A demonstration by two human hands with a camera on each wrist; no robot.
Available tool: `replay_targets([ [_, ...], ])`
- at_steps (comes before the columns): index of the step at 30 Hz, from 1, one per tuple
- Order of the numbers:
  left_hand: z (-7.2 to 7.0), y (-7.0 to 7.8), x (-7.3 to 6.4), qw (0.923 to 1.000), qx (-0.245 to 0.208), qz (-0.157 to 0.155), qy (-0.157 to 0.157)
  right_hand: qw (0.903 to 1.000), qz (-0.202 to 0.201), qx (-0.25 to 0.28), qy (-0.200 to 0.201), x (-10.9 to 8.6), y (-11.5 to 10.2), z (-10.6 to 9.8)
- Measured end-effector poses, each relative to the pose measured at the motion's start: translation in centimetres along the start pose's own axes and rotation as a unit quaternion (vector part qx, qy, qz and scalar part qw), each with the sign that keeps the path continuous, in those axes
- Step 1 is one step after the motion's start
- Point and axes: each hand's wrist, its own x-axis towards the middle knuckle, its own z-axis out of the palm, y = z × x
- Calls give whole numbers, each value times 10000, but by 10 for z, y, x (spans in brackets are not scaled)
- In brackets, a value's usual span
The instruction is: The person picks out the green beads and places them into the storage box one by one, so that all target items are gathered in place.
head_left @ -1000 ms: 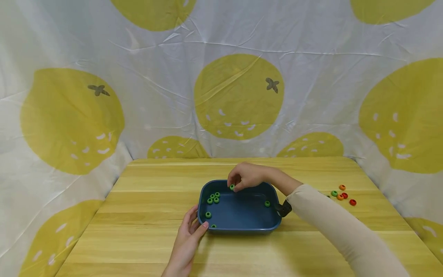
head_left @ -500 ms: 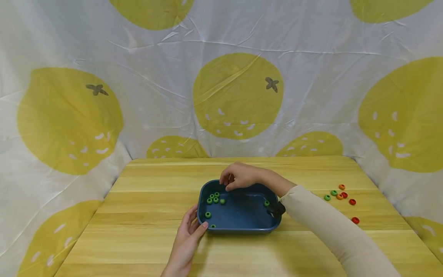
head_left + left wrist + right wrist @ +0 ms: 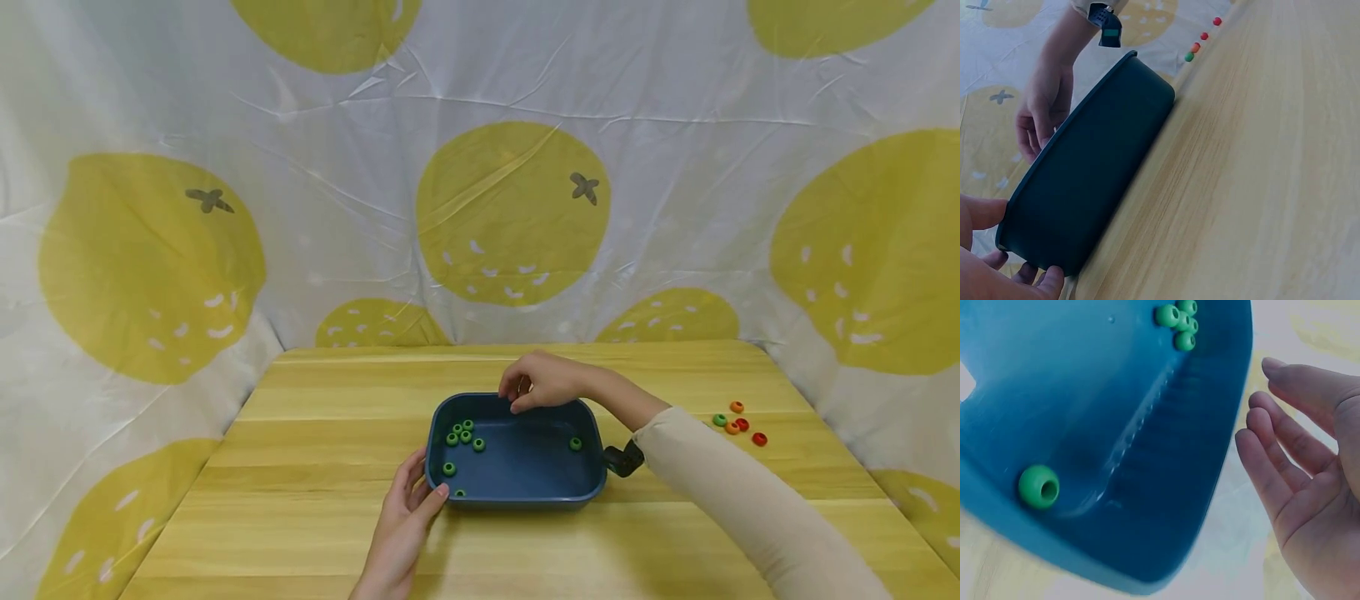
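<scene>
A blue rectangular box (image 3: 525,502) sits on the table in the head view, with several green beads (image 3: 466,437) clustered at its left end. One more green bead (image 3: 575,444) lies at its right end, large in the right wrist view. My left hand (image 3: 401,529) grips the front left corner, thumb at the rim and fingers against the outer wall. Over the back rim hovers my right hand (image 3: 547,379). Its fingers are loosely bent with nothing between them, as the right wrist view shows, and thumb and fingertips stand apart.
On the wooden table (image 3: 300,467), right of the box, lie loose beads: a green bead (image 3: 719,420), two orange beads (image 3: 737,407) and red beads (image 3: 760,439). A lemon-patterned cloth (image 3: 510,208) hangs behind the table. A black device (image 3: 624,459) is at the right wrist.
My right hand has let go of a green bead, which now lies beside the left cluster in the box. The hand then shifted to the right. My left hand has stayed put.
</scene>
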Motion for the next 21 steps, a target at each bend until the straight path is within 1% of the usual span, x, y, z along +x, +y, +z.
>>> replay_targets([
  [8, 1, 1, 0, 10000, 44, -31, 23, 9996, 230, 78, 159, -23, 9, -4],
  [15, 0, 0, 1, 10000, 59, -50, 41, 9987, 293, 200, 376, -46, 18, -8],
  [21, 0, -1, 1, 10000, 59, -53, 50, 9973, 446, 268, 512, -68, 26, -10],
])
